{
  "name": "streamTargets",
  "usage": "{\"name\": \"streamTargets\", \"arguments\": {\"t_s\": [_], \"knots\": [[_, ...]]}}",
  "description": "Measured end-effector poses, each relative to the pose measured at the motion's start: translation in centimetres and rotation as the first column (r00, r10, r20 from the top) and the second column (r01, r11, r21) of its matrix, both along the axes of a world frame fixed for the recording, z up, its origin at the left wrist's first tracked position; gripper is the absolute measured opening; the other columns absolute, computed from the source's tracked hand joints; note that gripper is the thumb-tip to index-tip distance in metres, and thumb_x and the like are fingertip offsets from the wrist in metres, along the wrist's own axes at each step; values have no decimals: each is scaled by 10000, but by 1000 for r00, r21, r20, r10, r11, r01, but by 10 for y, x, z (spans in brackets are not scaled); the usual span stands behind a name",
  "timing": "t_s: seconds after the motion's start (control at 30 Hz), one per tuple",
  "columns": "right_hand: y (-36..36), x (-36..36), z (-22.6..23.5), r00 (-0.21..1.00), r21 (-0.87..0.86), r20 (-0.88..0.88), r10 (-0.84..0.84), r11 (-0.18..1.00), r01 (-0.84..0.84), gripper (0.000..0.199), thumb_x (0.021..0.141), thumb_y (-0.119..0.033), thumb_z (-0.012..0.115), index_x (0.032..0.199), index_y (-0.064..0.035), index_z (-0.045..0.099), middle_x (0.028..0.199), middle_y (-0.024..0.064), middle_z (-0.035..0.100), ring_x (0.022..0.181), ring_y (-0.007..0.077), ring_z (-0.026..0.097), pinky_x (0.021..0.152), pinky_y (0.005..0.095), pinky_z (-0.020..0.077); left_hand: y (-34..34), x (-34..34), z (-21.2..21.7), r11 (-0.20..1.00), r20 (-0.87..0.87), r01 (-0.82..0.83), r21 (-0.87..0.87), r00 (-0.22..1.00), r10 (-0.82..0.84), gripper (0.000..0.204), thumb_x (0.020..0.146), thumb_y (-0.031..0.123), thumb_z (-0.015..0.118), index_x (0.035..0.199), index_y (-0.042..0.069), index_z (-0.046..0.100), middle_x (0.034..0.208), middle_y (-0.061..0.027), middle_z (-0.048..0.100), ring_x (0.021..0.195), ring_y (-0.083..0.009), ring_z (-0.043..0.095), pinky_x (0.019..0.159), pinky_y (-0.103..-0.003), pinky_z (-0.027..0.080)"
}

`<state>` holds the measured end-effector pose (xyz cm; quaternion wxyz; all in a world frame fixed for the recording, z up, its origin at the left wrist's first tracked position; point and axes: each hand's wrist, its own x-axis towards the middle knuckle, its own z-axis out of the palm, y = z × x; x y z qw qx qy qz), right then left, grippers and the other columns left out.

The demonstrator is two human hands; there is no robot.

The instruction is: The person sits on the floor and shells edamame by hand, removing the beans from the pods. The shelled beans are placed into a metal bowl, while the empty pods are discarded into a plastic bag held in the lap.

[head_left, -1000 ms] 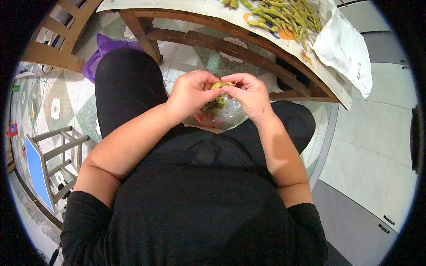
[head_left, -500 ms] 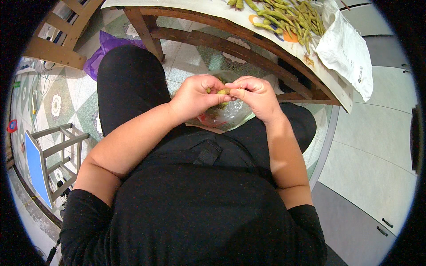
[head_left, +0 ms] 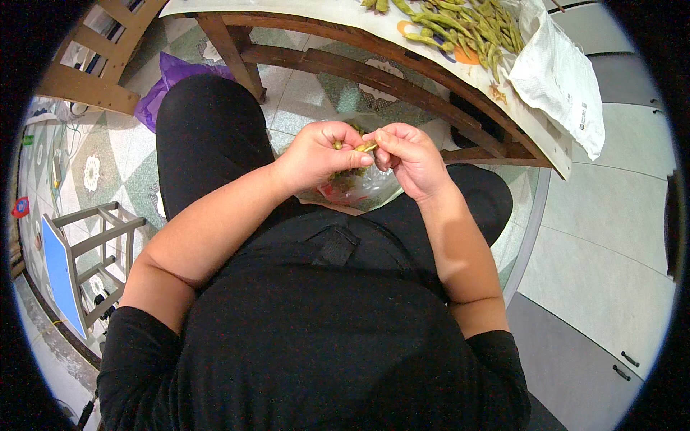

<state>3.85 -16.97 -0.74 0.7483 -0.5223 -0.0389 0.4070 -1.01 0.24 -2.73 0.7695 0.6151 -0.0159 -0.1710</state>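
Table (head_left: 546, 136): pale top on a dark wooden frame, running along the upper right.
Green pods (head_left: 467, 25): lay heaped near the table's far edge.
White cloth (head_left: 560, 79): hung over the table's right corner.
Purple bag (head_left: 169, 82): sat on the tiled floor (head_left: 93, 165).
Blue stool (head_left: 65, 266): stood at the lower left.

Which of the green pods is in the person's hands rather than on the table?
The single pod pinched between the left hand and right hand, above the clear bag on the lap. All the other pods lie piled on the table.
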Motion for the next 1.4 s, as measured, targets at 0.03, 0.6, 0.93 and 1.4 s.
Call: {"name": "streamTargets", "arguments": {"t_s": [0.03, 0.6, 0.93, 1.4], "knots": [[1, -1, 0, 997, -61, 77, -16, 998, 21, 146, 792, -147, 552, 806, -5, 581, 646, 15, 542, 562, 66, 457, 532, 187, 369, 0, 0, 0, 1000, -2, 7, 10, 1000, -7, 117, 697, 92, 665, 758, 29, 588, 707, 24, 563, 654, -50, 488, 598, -193, 405], [8, -7, -11, 988, 23, 42, -150, 989, 149, 72, 784, -119, 568, 768, -51, 547, 630, -8, 504, 537, 66, 429, 491, 193, 346, 1, 2, -16, 873, -350, -92, -479, 932, -94, 76, 789, 187, 558, 779, 112, 547, 580, 43, 481, 447, -45, 369, 400, -177, 242], [21, -16, -13, 945, 26, 75, -319, 948, 318, 145, 797, -191, 565, 725, -81, 504, 585, -39, 454, 489, 49, 393, 438, 182, 323, -5, 1, -19, 911, -280, -107, -399, 960, -10, 113, 805, 221, 549, 828, 110, 549, 676, 41, 528, 476, -25, 370, 413, -171, 251], [21, -14, -13, 940, -113, 169, -297, 941, 318, 160, 801, -206, 560, 803, -56, 507, 623, -25, 478, 501, 40, 413, 434, 165, 341, -8, 4, -10, 957, -211, -154, -247, 972, 102, 99, 793, 186, 569, 820, 92, 553, 630, 49, 506, 461, -19, 372, 407, -158, 250]]}}
